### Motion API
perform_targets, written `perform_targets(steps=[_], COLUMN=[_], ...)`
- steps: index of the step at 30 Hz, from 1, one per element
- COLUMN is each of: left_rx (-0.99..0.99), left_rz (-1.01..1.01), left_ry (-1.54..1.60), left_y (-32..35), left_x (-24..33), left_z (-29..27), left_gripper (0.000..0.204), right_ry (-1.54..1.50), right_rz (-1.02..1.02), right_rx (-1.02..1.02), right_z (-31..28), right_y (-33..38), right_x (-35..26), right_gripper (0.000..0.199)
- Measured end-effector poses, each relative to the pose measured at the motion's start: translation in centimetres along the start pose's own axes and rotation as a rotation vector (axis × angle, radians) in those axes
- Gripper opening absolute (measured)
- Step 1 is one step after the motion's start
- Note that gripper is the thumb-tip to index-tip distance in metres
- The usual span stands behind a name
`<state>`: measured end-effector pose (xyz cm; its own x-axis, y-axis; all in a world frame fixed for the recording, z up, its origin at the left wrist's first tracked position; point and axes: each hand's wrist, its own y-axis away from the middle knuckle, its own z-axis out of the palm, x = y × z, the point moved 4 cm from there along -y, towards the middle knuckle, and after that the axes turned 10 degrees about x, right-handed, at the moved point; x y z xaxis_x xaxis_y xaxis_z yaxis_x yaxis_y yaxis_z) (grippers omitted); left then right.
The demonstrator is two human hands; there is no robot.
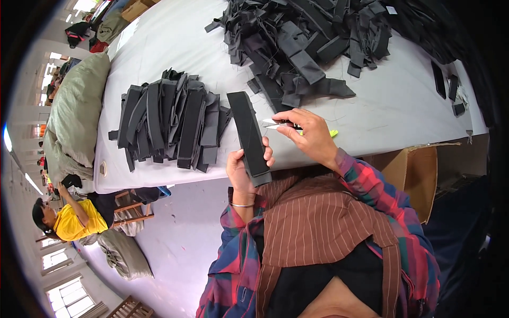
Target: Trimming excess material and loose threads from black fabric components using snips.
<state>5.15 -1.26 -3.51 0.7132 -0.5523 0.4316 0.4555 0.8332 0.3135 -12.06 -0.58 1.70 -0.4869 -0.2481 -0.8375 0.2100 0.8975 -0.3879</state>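
Brown striped apron [323, 228] is nearest the cam, w/ both hands just past it over the table edge. L hand [243, 172] has thumb on 1 side & fingers on the other, closed round the lower part of 1 black strip [247, 130], which stands tilted, top end away from the wearer. R hand [312, 132] has thumb & index pinched on a small pointed tool [271, 125], prob. thread snips; tip is just beside the strip's R edge, can't tell if it touches a thread. Yellow-green bit [333, 133] past the palm is prob. its handle end. So 1 pc. looks mid-trim, not yet set down. Next out, L of the strip, is a fairly orderly pile [167, 124], strips side by side, roughly lined up: I'd judge that the finished share, approx. dozens. Beyond, at the far side of the white table [413, 119], a bigger tangled heap [302, 50] w/ loose threads nearby looks like what's left, so maybe under 1/2 done; exact count n/a, since pcs. overlap. More dark fabric [432, 26] lies far R, role unclear.
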Motion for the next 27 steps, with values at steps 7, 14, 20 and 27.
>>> perform_targets(steps=[7, 14, 20, 27], left_rx=[-0.006, -0.063, -0.082, -0.042], left_rz=[-0.049, -0.103, -0.124, -0.094], left_ry=[0.02, 0.114, 0.075, 0.013], left_y=[0.8, 1.4, 1.7, 2.2], left_x=[-1.0, -1.8, -2.4, -2.8], left_z=[0.5, 0.8, 0.7, 1.1], left_gripper=[0.047, 0.045, 0.044, 0.043], right_ry=[0.184, 0.247, 0.301, 0.276], right_rz=[-0.125, -0.163, -0.215, -0.212], right_rx=[0.093, 0.195, 0.245, 0.263], right_z=[0.9, 0.7, 0.1, -0.7], right_y=[0.2, 0.4, 0.7, 1.4], right_x=[-0.6, -0.7, -1.1, -0.8], right_gripper=[0.019, 0.021, 0.021, 0.021])
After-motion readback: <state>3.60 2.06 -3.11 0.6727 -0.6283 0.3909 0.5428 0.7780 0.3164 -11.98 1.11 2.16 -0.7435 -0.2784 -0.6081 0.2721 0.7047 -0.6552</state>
